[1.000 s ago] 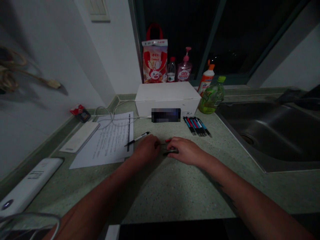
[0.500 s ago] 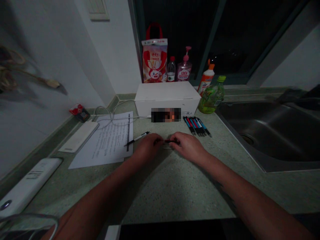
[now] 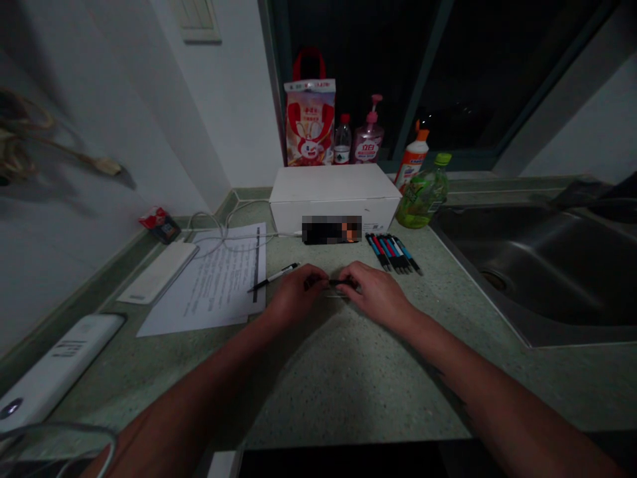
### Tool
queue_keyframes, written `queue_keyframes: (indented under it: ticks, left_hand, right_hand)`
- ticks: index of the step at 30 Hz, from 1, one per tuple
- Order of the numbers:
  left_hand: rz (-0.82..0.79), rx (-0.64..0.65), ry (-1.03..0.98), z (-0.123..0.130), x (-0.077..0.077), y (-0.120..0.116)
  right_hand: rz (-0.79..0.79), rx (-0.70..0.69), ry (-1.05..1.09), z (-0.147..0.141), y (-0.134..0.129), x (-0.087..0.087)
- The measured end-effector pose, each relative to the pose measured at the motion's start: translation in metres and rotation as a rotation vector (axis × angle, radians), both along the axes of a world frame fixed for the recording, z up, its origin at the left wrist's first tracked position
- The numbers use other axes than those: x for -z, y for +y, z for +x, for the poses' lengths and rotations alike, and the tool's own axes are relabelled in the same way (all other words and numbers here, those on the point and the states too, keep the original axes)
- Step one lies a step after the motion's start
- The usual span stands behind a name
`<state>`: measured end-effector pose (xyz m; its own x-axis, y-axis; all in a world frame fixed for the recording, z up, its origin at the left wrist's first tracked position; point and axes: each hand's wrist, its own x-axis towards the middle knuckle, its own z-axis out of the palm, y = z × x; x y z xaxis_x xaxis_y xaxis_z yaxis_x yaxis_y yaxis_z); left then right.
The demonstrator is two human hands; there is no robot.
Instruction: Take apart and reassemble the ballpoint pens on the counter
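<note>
In the middle of the counter point(image 3: 343, 392), my left hand point(image 3: 300, 292) and my right hand point(image 3: 378, 290) meet fingertip to fingertip. Both are closed in a pinch on a short, slim dark pen part point(image 3: 338, 283), whose ends disappear into the fingers. Just below the fingertips a thin pale strip point(image 3: 336, 296) lies on the counter; its kind is unclear. Left of my left hand, a black and white pen point(image 3: 273, 277) rests partly on a printed sheet point(image 3: 213, 285). A row of several pens point(image 3: 393, 253), with blue, red, white and black barrels, lies beyond my right hand.
Behind the hands stands a white box point(image 3: 333, 186), with a partly blurred phone point(image 3: 326, 234) at its front. A green bottle point(image 3: 423, 199) is beside the box. At right is a steel sink point(image 3: 517, 318). A power strip point(image 3: 64, 365) and a white power bank point(image 3: 159, 272) lie left.
My hands stay nearly in place, still pinching the dark pen part, with only slight finger movement. The whole view has shifted a little.
</note>
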<state>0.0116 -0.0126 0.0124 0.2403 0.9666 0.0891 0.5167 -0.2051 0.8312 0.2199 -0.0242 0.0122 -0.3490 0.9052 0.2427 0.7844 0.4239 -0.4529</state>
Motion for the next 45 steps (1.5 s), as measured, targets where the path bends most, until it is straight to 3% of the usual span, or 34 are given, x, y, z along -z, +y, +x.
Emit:
queue_keyframes:
  ticks: [20, 34, 45]
  left_hand:
    - [-0.155, -0.054, -0.168, 0.0029, -0.0016, 0.0014]
    - [-0.118, -0.051, -0.181, 0.0025, -0.0002, 0.0009]
    - [-0.094, -0.06, -0.157, 0.0038, -0.0002, -0.0007]
  right_hand:
    - [0.073, -0.052, 0.154, -0.0007, -0.0003, -0.0038]
    - [-0.109, -0.006, 0.296, -0.0035, -0.0002, -0.0001]
    - [-0.135, -0.032, 0.232, -0.0031, 0.0032, -0.0002]
